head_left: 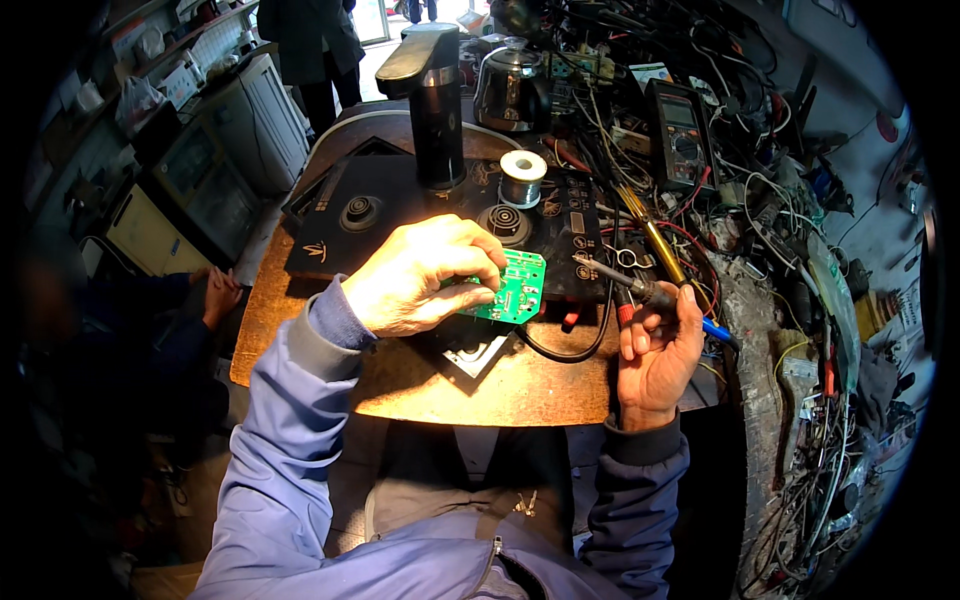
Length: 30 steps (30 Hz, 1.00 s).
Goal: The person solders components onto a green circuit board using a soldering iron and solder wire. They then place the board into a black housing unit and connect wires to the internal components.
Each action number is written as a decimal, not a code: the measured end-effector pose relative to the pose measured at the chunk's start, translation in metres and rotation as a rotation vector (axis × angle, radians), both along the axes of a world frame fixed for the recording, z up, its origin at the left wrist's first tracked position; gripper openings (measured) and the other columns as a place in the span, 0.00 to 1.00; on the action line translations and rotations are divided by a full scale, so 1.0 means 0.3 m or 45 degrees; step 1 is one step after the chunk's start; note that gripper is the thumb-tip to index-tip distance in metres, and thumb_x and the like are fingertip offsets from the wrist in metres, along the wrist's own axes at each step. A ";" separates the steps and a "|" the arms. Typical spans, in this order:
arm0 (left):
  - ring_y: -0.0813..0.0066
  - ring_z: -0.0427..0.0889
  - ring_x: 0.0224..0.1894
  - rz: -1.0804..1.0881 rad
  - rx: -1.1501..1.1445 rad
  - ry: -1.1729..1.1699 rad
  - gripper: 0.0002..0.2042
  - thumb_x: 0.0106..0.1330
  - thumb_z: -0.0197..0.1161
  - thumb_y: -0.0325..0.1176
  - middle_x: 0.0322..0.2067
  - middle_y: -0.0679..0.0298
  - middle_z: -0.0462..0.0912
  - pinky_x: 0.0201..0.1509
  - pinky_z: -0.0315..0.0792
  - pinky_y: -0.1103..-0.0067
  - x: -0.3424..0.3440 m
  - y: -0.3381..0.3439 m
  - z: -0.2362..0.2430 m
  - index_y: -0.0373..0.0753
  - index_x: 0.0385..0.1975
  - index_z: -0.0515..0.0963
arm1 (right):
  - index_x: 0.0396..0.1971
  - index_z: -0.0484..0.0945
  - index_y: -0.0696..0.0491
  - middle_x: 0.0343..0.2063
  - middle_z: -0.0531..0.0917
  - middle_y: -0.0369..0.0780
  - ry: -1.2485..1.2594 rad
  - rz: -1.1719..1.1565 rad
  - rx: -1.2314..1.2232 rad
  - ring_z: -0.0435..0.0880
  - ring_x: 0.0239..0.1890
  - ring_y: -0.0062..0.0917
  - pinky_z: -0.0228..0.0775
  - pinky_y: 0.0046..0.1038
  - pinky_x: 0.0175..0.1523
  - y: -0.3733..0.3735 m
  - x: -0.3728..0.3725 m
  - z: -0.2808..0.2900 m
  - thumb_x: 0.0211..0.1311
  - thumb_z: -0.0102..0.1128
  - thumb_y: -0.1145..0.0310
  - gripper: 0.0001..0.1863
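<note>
My left hand is clamped on the edge of a small green circuit board, holding it tilted just above the black appliance panel on the round wooden bench, while my right hand is closed around a soldering iron whose tip sits near the board's right edge, not touching. I judge the soldering barely begun: the solder spool stands untouched behind, and I see no wire on the board.

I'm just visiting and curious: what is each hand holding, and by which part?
The left hand pinches a green circuit board by its left edge. The right hand grips a soldering iron by its handle.
</note>
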<state>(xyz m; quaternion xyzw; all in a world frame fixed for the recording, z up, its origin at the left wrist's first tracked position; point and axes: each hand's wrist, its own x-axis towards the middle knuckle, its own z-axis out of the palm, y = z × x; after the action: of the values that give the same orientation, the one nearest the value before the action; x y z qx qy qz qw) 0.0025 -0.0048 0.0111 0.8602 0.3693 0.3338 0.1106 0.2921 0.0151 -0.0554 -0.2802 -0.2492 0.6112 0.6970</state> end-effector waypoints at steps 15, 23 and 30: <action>0.59 0.86 0.46 0.044 -0.029 0.046 0.07 0.61 0.76 0.26 0.45 0.58 0.88 0.50 0.81 0.68 0.015 -0.009 0.018 0.38 0.36 0.85 | 0.41 0.80 0.56 0.19 0.76 0.33 -0.144 0.012 -0.012 0.70 0.13 0.16 0.61 0.20 0.18 -0.023 -0.017 0.010 0.76 0.61 0.55 0.17; 0.60 0.86 0.45 0.096 0.080 0.050 0.07 0.60 0.76 0.27 0.44 0.59 0.88 0.49 0.80 0.69 0.041 -0.015 0.004 0.40 0.36 0.86 | 0.36 0.79 0.55 0.18 0.75 0.33 -0.303 0.055 0.046 0.68 0.12 0.13 0.58 0.17 0.16 -0.033 -0.018 0.000 0.76 0.61 0.60 0.13; 0.62 0.85 0.43 0.172 0.132 0.057 0.08 0.59 0.77 0.27 0.43 0.61 0.88 0.47 0.80 0.70 0.065 -0.025 -0.010 0.40 0.36 0.86 | 0.35 0.80 0.57 0.21 0.78 0.34 -0.299 0.053 0.106 0.69 0.16 0.11 0.59 0.15 0.18 -0.038 -0.021 0.002 0.75 0.62 0.65 0.11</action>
<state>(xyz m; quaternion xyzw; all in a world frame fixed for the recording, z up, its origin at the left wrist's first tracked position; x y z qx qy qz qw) 0.0221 -0.0123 0.0080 0.8451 0.4111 0.3399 0.0348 0.2859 0.0036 -0.0548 -0.3155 -0.3601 0.5777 0.6611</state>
